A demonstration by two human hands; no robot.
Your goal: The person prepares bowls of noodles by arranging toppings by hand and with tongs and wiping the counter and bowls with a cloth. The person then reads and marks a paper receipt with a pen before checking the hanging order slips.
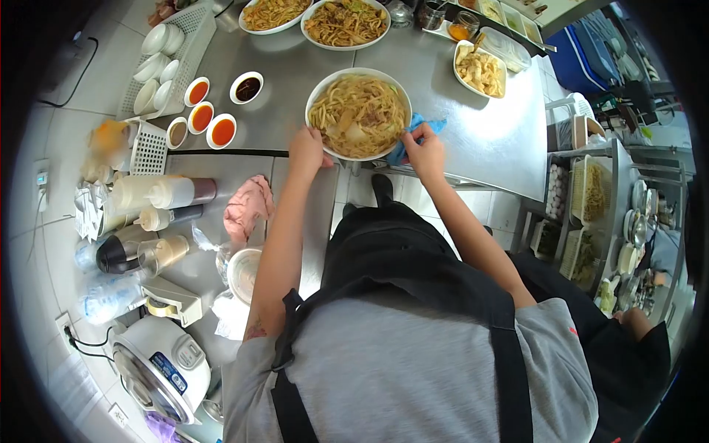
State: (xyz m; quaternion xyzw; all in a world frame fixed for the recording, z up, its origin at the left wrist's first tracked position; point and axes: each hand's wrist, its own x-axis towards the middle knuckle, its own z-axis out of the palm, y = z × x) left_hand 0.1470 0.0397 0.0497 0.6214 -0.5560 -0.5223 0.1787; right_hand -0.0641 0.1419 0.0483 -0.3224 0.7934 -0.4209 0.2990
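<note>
A white bowl of noodles (358, 114) is in front of me at the near edge of the steel table. With fingers wrapped round its lower left rim, my left hand (307, 151) grips the bowl. My right hand (425, 153) pinches a blue cloth (430, 125) at the bowl's lower right side. Whether those right fingers also grip the rim is hard to make out. Farther back stand two more noodle dishes, one at the centre (346, 23) and one to its left (273, 13).
Small sauce bowls (223, 131) sit at the left, beside a white basket of bowls (193, 37). A dish of pale yellow pieces (480, 70) stands at the right. A pink cloth (249, 208) and squeeze bottles (181, 192) lie left of my arm. Someone's arm (634, 325) shows at far right.
</note>
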